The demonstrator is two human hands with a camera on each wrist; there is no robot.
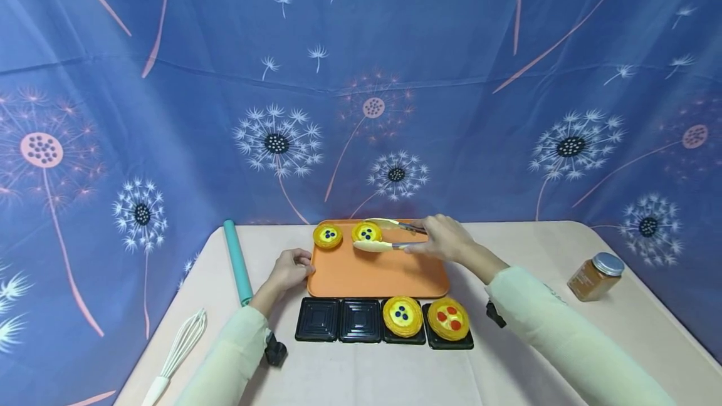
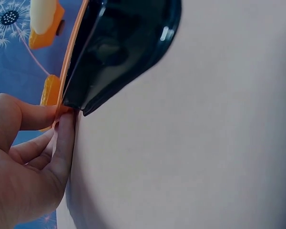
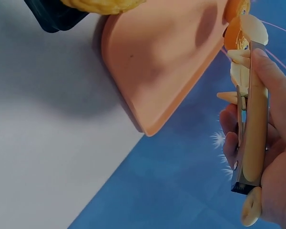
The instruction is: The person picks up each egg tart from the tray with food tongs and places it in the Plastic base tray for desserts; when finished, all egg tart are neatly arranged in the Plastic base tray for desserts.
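Observation:
My right hand (image 1: 445,238) grips a pair of tongs (image 3: 257,114) with pale, cream-coloured tips. Between those tips is an egg tart with blue dots (image 1: 366,231); it seems to be slightly above the orange tray (image 1: 378,274), with a shadow under it. A second blue-dotted egg tart (image 1: 328,236) sits at the tray's far left corner. At the tray's left edge, my left hand (image 1: 290,269) pinches the rim between thumb and fingers, as the left wrist view shows.
In front of the tray, two bare black plastic trays (image 1: 318,319) stand beside two more holding a blue-dotted tart (image 1: 403,316) and a red-dotted tart (image 1: 448,319). A teal rolling pin (image 1: 238,262) and a whisk (image 1: 183,346) lie left; a jar (image 1: 595,276) stands right.

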